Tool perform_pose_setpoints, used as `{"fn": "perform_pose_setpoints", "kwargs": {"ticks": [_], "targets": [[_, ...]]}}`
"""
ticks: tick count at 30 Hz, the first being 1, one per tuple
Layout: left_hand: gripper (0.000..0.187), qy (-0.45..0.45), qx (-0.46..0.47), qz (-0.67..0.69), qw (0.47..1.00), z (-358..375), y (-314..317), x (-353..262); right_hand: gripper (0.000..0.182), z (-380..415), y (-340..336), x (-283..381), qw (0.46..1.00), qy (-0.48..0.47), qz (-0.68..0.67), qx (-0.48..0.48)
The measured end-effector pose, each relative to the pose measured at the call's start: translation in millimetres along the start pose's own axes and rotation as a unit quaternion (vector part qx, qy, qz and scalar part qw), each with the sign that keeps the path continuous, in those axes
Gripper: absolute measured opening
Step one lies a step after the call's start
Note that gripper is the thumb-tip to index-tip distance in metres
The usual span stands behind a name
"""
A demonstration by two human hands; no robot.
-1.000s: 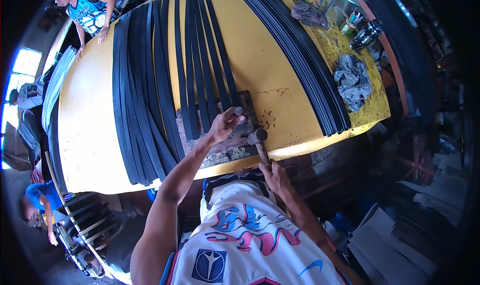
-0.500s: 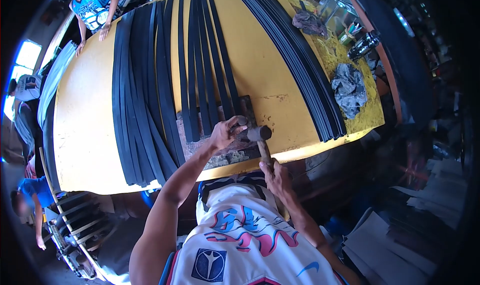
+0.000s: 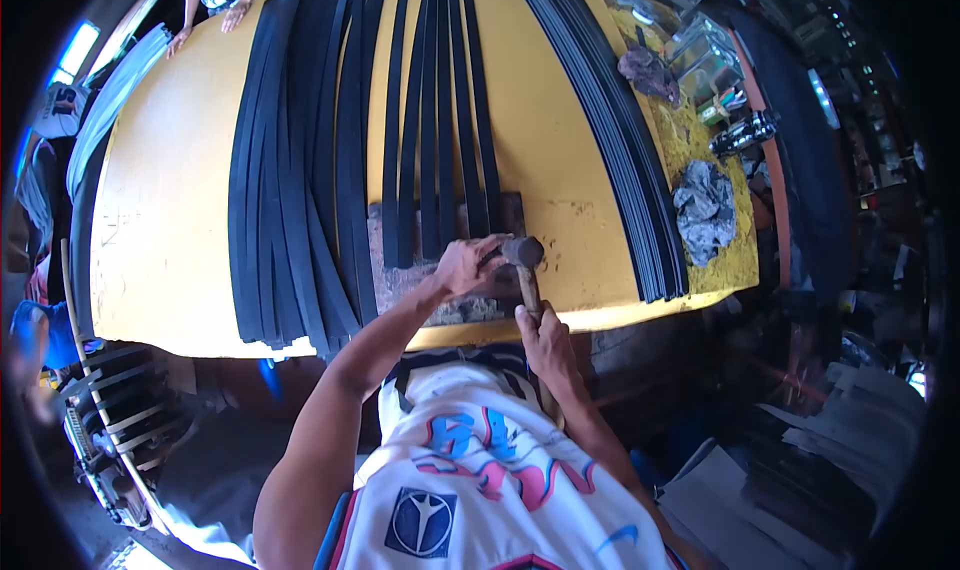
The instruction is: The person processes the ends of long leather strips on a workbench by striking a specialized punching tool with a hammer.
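Note:
My right hand (image 3: 546, 338) is closed round the wooden handle of a hammer (image 3: 530, 290), whose dark head is beside the fingers of my left hand (image 3: 468, 266). My left hand is closed over a worn, dark brown board (image 3: 400, 295). It pinches a short, round-ended tool like a punch, now mostly hidden by the fingers and the hammer head. Several narrow black strips (image 3: 430, 180) run from the far side of the table, their near ends lying on the board. The end of one strip is hidden behind my left hand.
A yellow table (image 3: 160, 260) carries a wide pile of black strips (image 3: 290, 170) on the left and a neat stack of strips (image 3: 615, 130) on the right. Crumpled grey plastic (image 3: 705, 215) lies near the right edge. Another person's hand (image 3: 236, 15) rests at the far edge.
The hammer head has moved closer to my left hand and now covers the top of the tool there. The view has shifted, and the far person shows less.

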State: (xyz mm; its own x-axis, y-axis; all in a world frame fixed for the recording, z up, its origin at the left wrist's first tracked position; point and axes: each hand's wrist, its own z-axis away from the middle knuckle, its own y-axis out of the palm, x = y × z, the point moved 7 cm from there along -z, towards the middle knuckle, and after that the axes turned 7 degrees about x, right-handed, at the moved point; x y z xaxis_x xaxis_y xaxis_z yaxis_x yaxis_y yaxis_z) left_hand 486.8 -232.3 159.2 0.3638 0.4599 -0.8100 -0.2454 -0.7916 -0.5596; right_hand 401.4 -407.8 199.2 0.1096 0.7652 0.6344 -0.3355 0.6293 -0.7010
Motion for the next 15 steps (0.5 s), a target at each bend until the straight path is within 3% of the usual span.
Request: {"fn": "perform_pose_setpoints", "kwargs": {"ticks": [3,4,6,7,8,12,14,15], "targets": [[0.044,0.015,-0.038,0.016,0.999,4,0,0,0.045,14,-22,12,0.994,0.011,-0.106,0.033],[0.044,-0.027,-0.006,0.058,0.998,2,3,-2,0.045,19,-29,6,0.994,0.039,-0.082,0.052],[0.044,0.177,-0.026,-0.157,0.971,-12,5,-22,0.046,3,-38,-27,0.997,0.016,-0.069,0.014],[0.043,0.001,0.015,0.014,1.000,-13,19,-6,0.045,2,-47,-32,0.994,0.074,-0.077,0.028],[0.042,-0.185,0.059,0.186,0.963,6,47,6,0.045,2,-57,-37,0.987,0.132,-0.084,0.042],[0.034,-0.133,-0.003,0.309,0.942,-19,99,-36,0.042,-57,-86,-77,0.993,0.085,0.083,-0.008],[0.030,-0.069,-0.020,0.155,0.985,-41,118,-45,0.040,-89,-94,-92,0.987,0.065,0.142,-0.041],[0.030,-0.078,0.027,0.116,0.990,-48,130,-48,0.041,-102,-97,-98,0.986,0.053,0.153,-0.046]]}}
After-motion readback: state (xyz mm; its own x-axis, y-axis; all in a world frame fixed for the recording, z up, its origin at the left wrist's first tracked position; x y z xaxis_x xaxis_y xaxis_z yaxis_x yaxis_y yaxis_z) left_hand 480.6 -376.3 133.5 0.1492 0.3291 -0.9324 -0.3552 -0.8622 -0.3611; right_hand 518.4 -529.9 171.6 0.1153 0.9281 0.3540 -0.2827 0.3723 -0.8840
